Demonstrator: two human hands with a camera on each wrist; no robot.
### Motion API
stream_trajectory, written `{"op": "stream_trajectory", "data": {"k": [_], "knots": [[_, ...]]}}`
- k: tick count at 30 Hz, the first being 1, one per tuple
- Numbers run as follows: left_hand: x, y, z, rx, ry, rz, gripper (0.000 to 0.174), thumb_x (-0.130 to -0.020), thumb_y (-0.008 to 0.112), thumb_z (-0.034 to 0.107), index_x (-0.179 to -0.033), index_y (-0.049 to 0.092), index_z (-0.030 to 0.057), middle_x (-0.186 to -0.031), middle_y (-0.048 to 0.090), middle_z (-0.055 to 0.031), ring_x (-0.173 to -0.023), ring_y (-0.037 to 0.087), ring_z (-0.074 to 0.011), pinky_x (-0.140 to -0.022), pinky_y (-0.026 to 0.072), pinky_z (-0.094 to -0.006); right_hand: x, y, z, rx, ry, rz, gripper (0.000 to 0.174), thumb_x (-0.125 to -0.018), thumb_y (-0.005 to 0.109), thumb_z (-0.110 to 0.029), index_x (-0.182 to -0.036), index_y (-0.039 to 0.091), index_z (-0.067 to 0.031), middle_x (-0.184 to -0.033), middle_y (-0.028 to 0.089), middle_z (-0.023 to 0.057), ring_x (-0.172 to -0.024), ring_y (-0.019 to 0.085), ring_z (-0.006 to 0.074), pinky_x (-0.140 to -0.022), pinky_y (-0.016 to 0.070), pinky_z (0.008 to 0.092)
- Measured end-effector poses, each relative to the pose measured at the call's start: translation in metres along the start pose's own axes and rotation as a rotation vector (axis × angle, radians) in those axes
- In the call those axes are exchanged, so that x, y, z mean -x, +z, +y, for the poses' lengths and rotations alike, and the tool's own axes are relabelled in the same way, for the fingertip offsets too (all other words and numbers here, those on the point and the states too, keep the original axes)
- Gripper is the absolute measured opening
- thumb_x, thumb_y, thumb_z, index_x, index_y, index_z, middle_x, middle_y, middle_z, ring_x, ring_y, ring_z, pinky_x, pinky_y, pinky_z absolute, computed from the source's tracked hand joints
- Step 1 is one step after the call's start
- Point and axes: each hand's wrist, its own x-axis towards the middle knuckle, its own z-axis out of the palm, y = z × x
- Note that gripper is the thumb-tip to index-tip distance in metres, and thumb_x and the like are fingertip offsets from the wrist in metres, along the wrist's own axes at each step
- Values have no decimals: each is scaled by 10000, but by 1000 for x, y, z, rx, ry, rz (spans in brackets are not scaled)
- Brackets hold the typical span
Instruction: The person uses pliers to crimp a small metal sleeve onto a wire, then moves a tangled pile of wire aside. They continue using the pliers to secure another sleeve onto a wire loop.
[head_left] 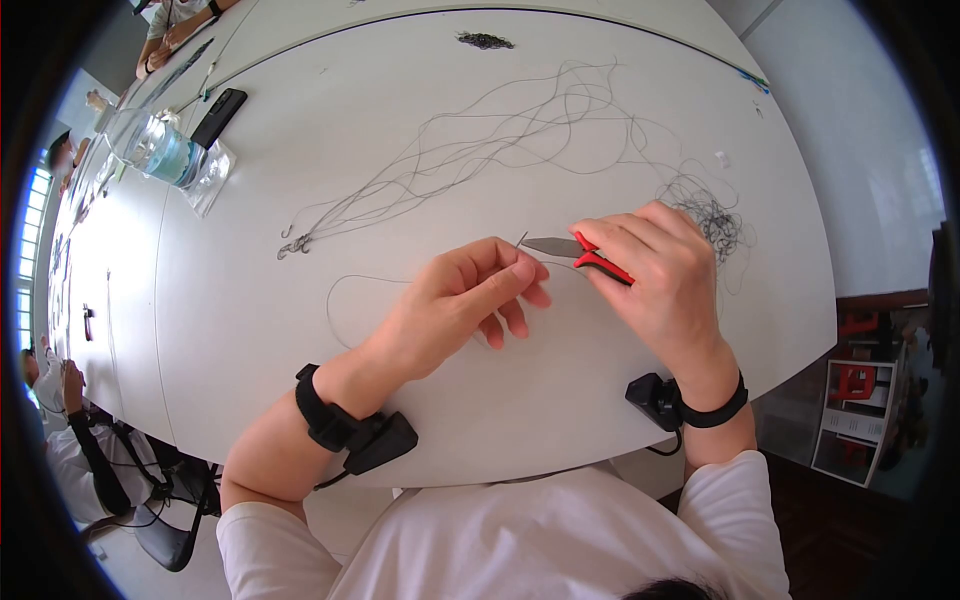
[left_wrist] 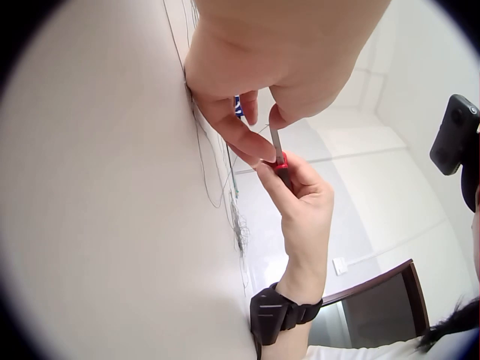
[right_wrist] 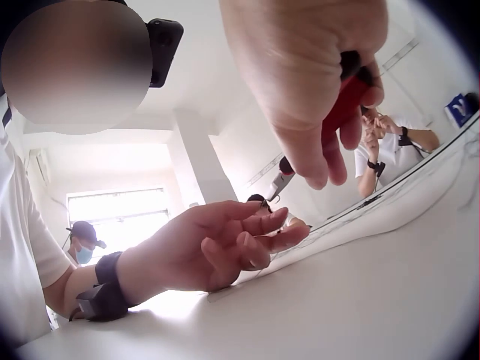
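Note:
In the head view the right hand [head_left: 655,270] grips small scissors by their red handles [head_left: 605,266], with the blades [head_left: 552,246] pointing left. The left hand [head_left: 450,300] pinches a small dark hook [head_left: 521,240] between thumb and index finger, close beside the blade tips. A thin line [head_left: 365,277] loops on the table left of that hand. The left wrist view shows the blade [left_wrist: 275,142] by the left fingertips. In the right wrist view the right hand [right_wrist: 307,82] wraps the red handle [right_wrist: 345,109] above the left hand [right_wrist: 217,247].
Long thin lines [head_left: 470,150] stretch across the table [head_left: 500,400] from a cluster of hooks [head_left: 295,246] to a tangled bundle [head_left: 715,215]. A dark pile [head_left: 485,41] lies at the back. A plastic container [head_left: 165,150] and black phone [head_left: 219,118] are at left; other people sit beyond.

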Motion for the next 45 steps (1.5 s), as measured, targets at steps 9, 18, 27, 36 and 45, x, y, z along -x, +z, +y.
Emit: {"op": "stream_trajectory", "data": {"k": [9, 18, 27, 36, 45], "knots": [[-1, -3, -5, -400, 573, 129, 387, -1054, 456, 273, -828, 664, 38, -915, 591, -48, -754, 539, -94, -572, 404, -227, 3, 6, 14, 28, 100, 3, 282, -640, 810, -87, -901, 710, -128, -795, 684, -26, -752, 602, 187, -681, 495, 315], [2, -6, -1, 78, 389, 381, 320, -1062, 447, 279, -1082, 647, 29, -1053, 667, -82, -743, 582, -76, -509, 380, -177, 2, 7, -2, -45, 56, -31, 290, -625, 819, -101, -893, 713, -132, -783, 678, -39, -732, 587, 174, -675, 495, 310], [-3, -5, -7, -392, 233, 157, 337, -1059, 447, 220, -1011, 687, -12, -734, 600, 12, -579, 367, -34, -516, 315, -211, 2, 8, 0, -26, 25, 1, 313, -623, 820, -102, -914, 708, -131, -797, 681, -38, -738, 592, 167, -670, 496, 308], [1, -8, 0, -410, 223, 177, 270, -976, 501, 177, -810, 640, 15, -598, 350, 71, -572, 286, -33, -514, 246, -241, 1, 8, -4, -63, 24, -7, 328, -618, 820, -89, -924, 709, -131, -789, 679, -37, -728, 594, 172, -666, 500, 304], [1, -8, 1, -358, 238, 176, 261, -961, 507, 169, -763, 602, 28, -625, 383, 74, -601, 286, -33, -546, 245, -237, 1, 6, -6, -78, 61, -8, 311, -641, 810, -82, -932, 711, -129, -768, 666, -35, -711, 584, 177, -644, 497, 300]]}}
